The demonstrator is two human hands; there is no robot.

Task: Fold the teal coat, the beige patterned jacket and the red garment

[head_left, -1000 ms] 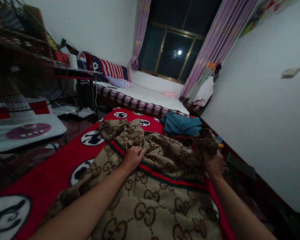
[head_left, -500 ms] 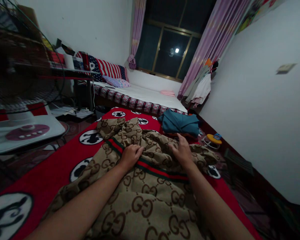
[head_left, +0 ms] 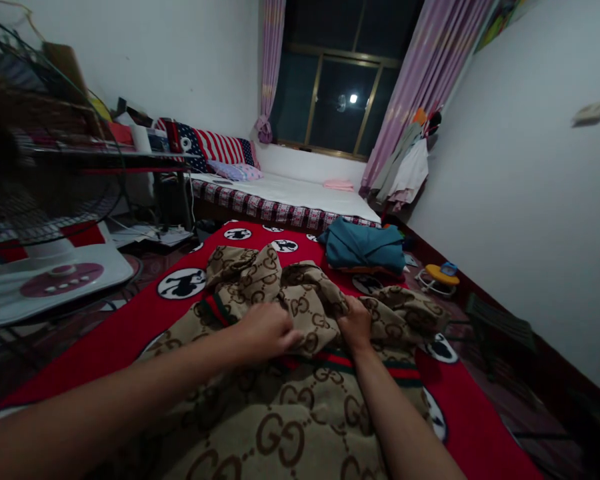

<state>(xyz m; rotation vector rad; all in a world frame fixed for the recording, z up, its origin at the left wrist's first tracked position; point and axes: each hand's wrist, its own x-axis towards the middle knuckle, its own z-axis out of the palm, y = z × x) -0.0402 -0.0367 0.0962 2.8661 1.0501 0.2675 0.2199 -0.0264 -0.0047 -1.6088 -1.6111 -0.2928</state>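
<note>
A tan garment [head_left: 280,433] with brown interlocked letters and a green-red-green stripe is spread over the red bed cover, its far part bunched in folds. My left hand [head_left: 265,331] is closed over the bunched cloth near the middle, fingers curled down and slightly blurred; the garment appears pinched under them. To its right, my right hand [head_left: 356,325] grips a fold of the same garment just above the stripe. Beyond both hands lies a folded teal garment [head_left: 363,245], on top of some orange cloth.
Under the garments is a red cover [head_left: 115,337] with black-and-white round prints. At left stands a fan [head_left: 60,267]; behind it is a cluttered desk [head_left: 145,159]. A second bed [head_left: 290,190] lies under the window. A yellow stool [head_left: 440,275] is at right.
My left hand has risen from lying on the stripe and moved slightly right, now curled. My right hand has come down and left, closing on the cloth. The stripe is now partly covered by folds.
</note>
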